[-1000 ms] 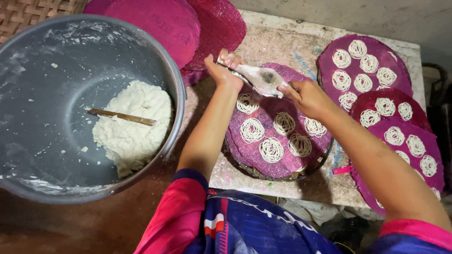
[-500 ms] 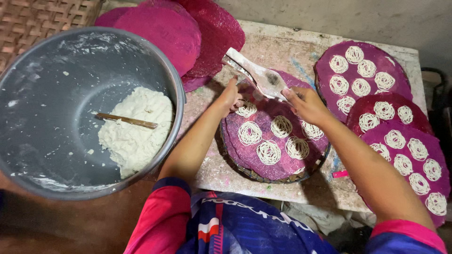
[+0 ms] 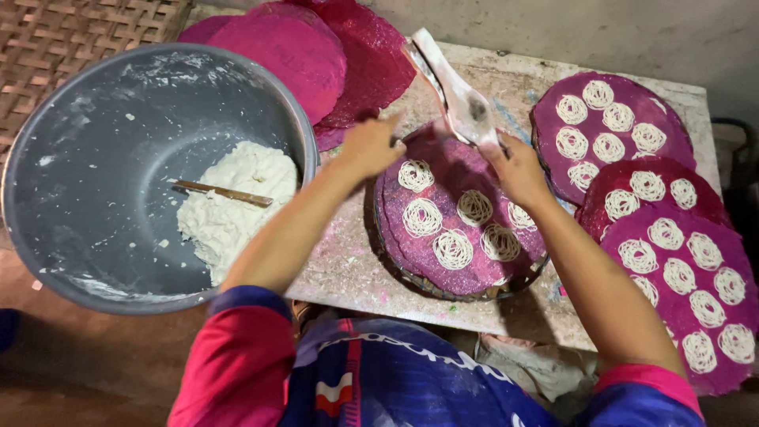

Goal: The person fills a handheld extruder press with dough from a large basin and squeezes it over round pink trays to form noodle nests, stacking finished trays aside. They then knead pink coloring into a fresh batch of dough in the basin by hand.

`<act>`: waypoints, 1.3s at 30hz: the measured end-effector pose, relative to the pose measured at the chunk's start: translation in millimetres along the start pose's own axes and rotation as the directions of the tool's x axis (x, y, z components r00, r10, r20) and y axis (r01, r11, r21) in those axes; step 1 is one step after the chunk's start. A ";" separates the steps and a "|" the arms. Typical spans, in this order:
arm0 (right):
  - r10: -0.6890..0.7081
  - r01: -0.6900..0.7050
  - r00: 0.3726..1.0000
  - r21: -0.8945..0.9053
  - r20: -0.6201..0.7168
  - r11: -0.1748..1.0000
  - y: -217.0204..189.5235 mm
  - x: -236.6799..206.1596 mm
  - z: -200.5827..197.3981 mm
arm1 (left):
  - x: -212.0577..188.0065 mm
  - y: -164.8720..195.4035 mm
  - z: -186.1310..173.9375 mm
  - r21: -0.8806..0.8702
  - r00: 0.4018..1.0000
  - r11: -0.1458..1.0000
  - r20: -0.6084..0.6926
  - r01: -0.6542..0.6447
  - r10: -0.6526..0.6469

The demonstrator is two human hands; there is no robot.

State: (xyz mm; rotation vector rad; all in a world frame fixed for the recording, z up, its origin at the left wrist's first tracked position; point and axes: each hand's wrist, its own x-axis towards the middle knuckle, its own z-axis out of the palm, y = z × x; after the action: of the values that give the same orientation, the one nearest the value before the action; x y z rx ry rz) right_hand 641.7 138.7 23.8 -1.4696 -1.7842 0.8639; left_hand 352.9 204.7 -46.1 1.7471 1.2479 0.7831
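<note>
Over the table [image 3: 545,71], right hand [image 3: 518,166] holds press [image 3: 455,91] pointing up-left.

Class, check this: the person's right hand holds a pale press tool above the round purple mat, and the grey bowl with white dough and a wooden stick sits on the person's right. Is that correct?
Not quite. The grey bowl with the white dough and wooden stick sits on the person's left, as the head view shows. The rest holds: the right hand holds the pale press tool above the round purple mat.

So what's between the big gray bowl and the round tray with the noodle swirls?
In the head view, the person's left forearm crosses that gap, above a strip of stained tabletop between the gray bowl and the purple tray.
</note>
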 end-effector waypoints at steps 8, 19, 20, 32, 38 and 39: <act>-0.712 0.801 0.598 -0.232 0.369 0.552 -177.2 -53.8 3.5 | -115.0 77.2 -106.9 -0.419 0.784 0.905 0.537 -0.074 0.312; -0.570 0.578 0.379 0.295 0.729 0.761 -296.8 -85.9 132.9 | -291.9 -42.3 -227.8 -0.468 0.686 0.807 0.719 0.360 0.111; -0.557 0.523 0.394 0.321 0.731 0.790 -294.6 -88.1 144.9 | -297.3 -57.5 -241.8 -0.462 0.705 0.810 0.704 0.360 0.087; -0.736 0.854 0.149 -0.461 0.660 -0.240 -286.3 -13.9 171.4 | -325.9 -134.6 -336.8 -0.589 0.694 0.672 0.703 0.448 0.153; -0.886 0.771 0.346 -0.632 0.307 0.082 -269.5 1.8 223.1 | -325.9 -105.4 -276.0 -0.828 0.953 0.472 0.275 0.303 -0.129; -0.863 0.747 0.448 -0.628 0.233 0.218 -261.3 -1.2 239.6 | -323.1 -109.9 -279.8 -0.768 0.960 0.582 0.162 0.268 -0.229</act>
State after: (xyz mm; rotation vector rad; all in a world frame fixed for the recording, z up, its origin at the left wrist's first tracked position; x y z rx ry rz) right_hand 301.5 79.4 103.8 -0.6012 -2.4260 -0.5344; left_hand -32.2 -9.4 -21.5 0.8276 0.8679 0.9253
